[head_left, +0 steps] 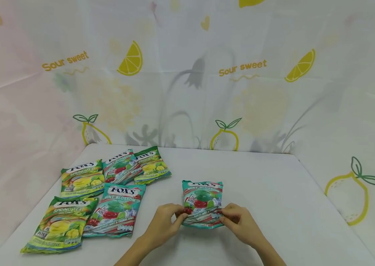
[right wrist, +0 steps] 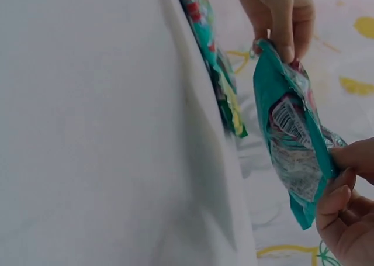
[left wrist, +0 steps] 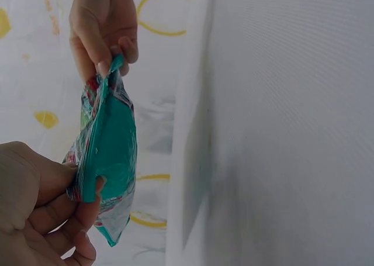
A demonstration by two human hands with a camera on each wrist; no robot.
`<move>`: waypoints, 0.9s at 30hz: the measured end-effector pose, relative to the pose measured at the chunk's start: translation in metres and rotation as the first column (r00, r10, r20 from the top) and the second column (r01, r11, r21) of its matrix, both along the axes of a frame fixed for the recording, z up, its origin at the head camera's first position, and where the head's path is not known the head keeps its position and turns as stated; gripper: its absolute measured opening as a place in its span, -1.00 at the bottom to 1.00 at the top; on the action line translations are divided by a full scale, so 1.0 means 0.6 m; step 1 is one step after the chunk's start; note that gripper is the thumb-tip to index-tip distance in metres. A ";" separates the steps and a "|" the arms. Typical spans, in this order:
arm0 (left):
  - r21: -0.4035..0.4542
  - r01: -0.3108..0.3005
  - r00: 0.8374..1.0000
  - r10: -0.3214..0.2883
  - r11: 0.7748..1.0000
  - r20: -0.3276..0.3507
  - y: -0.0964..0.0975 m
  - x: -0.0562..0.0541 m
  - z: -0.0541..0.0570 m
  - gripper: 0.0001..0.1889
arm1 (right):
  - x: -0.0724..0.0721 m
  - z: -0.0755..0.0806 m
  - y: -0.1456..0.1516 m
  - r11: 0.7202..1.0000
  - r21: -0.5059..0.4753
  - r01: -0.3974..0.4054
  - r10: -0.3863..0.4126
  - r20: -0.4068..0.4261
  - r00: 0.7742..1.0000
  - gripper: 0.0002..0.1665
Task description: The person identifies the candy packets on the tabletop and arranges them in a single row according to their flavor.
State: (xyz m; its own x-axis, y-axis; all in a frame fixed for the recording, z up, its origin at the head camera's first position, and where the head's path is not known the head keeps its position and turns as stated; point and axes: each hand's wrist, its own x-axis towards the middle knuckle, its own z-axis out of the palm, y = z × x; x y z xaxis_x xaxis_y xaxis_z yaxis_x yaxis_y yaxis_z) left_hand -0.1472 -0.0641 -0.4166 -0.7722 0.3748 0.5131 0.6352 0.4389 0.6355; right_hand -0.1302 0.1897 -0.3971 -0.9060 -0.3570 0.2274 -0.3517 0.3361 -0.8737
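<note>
Both hands hold a teal Fox's Mint Blossom candy bag [head_left: 202, 203] in front of the body, its printed face toward the head camera. My left hand [head_left: 165, 223] pinches the bag's lower left edge between thumb and fingers. At the lower right edge, my right hand [head_left: 240, 224] pinches it the same way. The wrist views show the bag [left wrist: 117, 143] raised off the white table, with its teal bottom seam toward the camera. A barcode shows on the back of the bag [right wrist: 286, 125] in the right wrist view.
Left on the white table [head_left: 257, 177] lie several more candy bags: green-yellow Spring Tea bags [head_left: 61, 225] and teal Mint Blossom bags [head_left: 114, 210], some overlapping. Behind the table hangs a white cloth [head_left: 181, 99] printed with lemons.
</note>
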 end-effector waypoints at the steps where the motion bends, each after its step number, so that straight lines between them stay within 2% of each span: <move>1: 0.001 0.006 1.000 -0.006 1.000 0.003 0.004 -0.001 0.002 -0.97 | 0.000 0.001 0.005 1.000 0.001 -0.006 0.006 -0.014 1.000 -0.71; 9: -0.005 0.054 0.999 -0.054 0.999 0.000 0.037 -0.004 0.009 -0.97 | 0.000 0.005 0.041 1.000 0.014 -0.007 0.008 -0.078 0.997 -0.75; 27: -0.007 0.104 0.994 -0.105 0.995 -0.019 0.101 -0.009 0.004 -0.95 | 0.000 0.000 0.107 1.000 0.029 -0.003 0.008 -0.193 0.981 -0.79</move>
State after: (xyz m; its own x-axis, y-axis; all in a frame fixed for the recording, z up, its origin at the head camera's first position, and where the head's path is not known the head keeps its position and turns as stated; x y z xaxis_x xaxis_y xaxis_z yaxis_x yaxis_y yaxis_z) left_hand -0.1528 -0.0037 -0.4141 -0.7188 0.4561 0.5248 0.6898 0.3733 0.6204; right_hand -0.1304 0.2537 -0.3968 -0.8438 -0.3709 0.3878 -0.5151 0.3576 -0.7789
